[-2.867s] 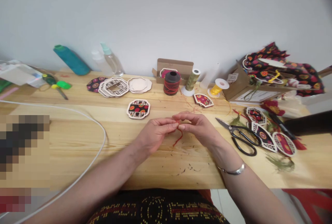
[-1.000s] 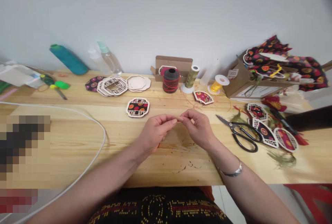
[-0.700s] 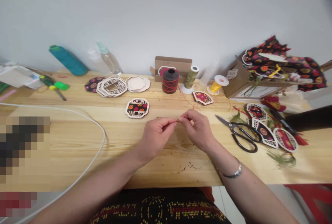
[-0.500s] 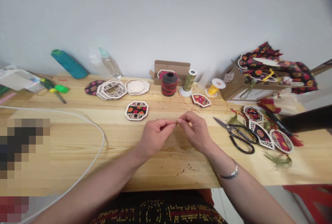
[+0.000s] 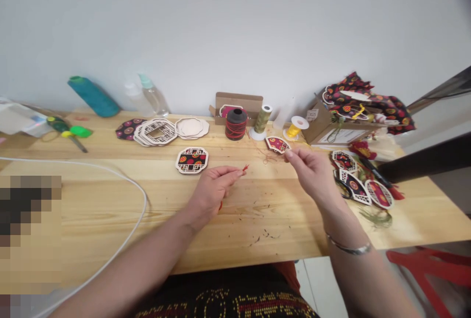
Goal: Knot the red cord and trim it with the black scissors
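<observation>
- The left hand (image 5: pixel 214 186) was closed in a fine pinch on a red cord (image 5: pixel 245 167), thumb over forefinger, probably to keep so thin a strand steady near its end.
- The right hand (image 5: pixel 312 174) was apart from it, thumb and bent forefinger drawn together; whether anything thin lay between them, I could not tell. Its fingertips came just beside a fan-shaped piece (image 5: pixel 277 145) in the view.
- The cord sat above the tabletop (image 5: pixel 158 205), its short tip poking past the left fingertips. It looked bright red and slender, the tip splayed like loose strands; a bit of red showed under the palm too, seemingly the same cord.
- Beyond the left hand, a patterned octagonal piece (image 5: pixel 192 160) lay flat, likely set aside to leave working room.
- Farther back stood a red-wound spool (image 5: pixel 236 124), a green spool (image 5: pixel 262 120) and a yellow spool (image 5: pixel 295 128), presumably lined up for easy reach.
- Scissors (image 5: pixel 344 191) showed partly behind the right wrist.
</observation>
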Motion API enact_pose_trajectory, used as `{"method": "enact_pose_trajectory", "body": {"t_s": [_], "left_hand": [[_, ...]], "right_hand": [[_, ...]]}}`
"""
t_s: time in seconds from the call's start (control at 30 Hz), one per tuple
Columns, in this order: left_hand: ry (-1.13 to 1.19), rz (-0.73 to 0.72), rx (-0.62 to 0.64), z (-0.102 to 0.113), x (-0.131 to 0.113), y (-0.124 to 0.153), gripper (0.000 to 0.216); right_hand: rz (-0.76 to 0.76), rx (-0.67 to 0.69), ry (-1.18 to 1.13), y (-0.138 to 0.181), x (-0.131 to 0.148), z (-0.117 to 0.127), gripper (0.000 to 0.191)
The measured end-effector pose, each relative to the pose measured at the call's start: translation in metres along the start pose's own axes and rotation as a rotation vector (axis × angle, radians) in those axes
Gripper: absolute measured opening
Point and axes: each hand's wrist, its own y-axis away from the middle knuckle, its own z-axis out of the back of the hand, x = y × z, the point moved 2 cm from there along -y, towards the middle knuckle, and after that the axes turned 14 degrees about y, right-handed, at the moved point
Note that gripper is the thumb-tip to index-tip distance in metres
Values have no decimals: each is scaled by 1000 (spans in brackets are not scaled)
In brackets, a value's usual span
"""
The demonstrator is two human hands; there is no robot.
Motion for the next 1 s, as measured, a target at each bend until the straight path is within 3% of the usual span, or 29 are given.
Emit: {"method": "enact_pose_trajectory", "body": {"t_s": [0.17,0.33,0.5,0.67,0.77,1.0], "left_hand": [[34,19,9,0,-1,0,24],[43,22,16,1,1,2,21],[37,17,-1,1,1,0,21],[30,27,-3,1,2,-1,21],[27,36,7,1,2,0,22],[73,42,15,0,0,1,24]], "right_hand": [[-10,53,667,24,-57,36,22],[9,62,814,45,-93,39,23],[69,25,682,38,-71,21,23],[177,178,576,9,-28,-8,20],[195,195,621,-7,-17,-20,21],[265,220,898,-25,-25,-40,26]]}}
